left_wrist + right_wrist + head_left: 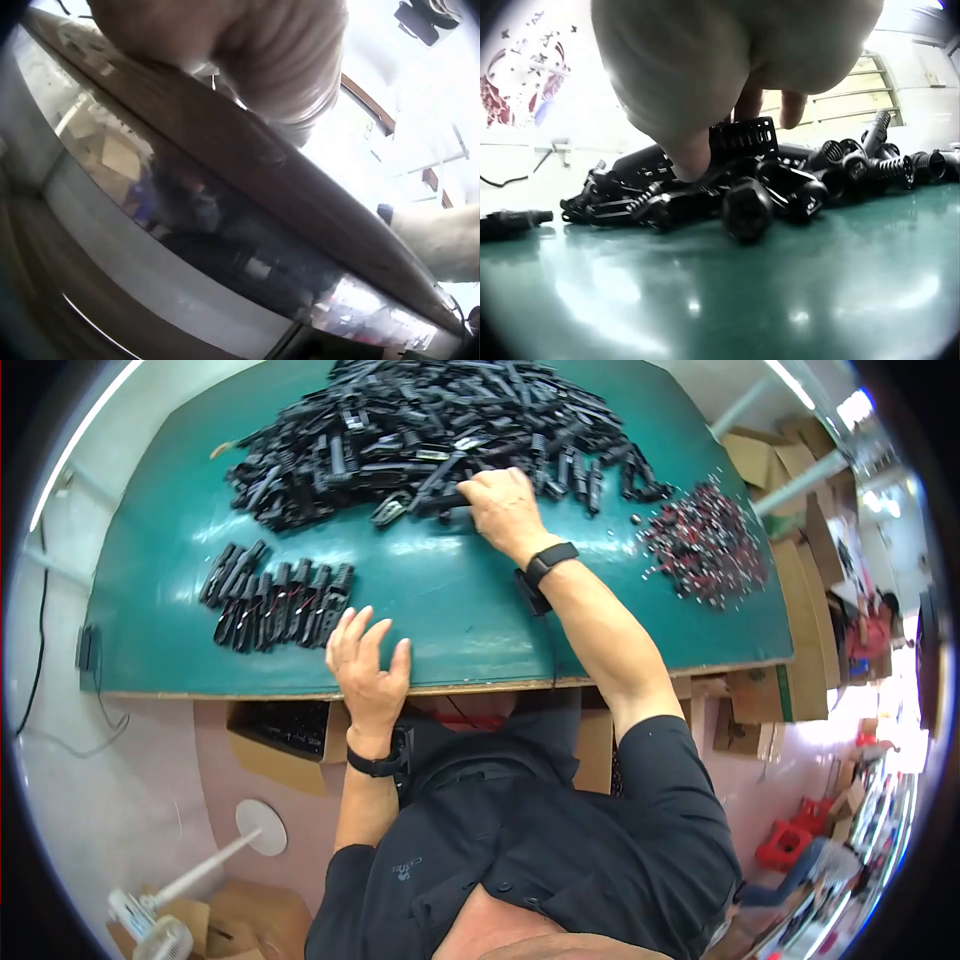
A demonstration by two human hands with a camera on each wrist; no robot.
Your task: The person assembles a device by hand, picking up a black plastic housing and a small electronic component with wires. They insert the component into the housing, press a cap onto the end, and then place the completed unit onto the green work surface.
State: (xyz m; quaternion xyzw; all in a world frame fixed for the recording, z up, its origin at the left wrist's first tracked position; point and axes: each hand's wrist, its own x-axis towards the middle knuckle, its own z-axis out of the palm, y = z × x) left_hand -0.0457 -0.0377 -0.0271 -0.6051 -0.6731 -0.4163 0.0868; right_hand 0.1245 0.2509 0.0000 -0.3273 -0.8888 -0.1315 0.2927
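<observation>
At the near edge of a big heap of black plastic parts (420, 430), my right hand (505, 510) reaches down. Its thumb and fingers pinch a black slotted plastic part (742, 141); the far fingers are partly hidden behind it in the right wrist view. My left hand (370, 670) is at the table's front edge, fingers spread and slightly bent, holding nothing. Just left of its fingertips lie black slotted parts (285, 605) in a rough row, with thin reddish wires showing on some. The left wrist view shows the palm (225, 52) above the table edge.
Small red, silver and black pieces (705, 545) are scattered in a pile on the right of the green table (450, 630). Below the front edge stands a cardboard box (285, 760) of dark parts. More cardboard boxes (800, 580) line the right side; a white fan (160, 925) stands lower left.
</observation>
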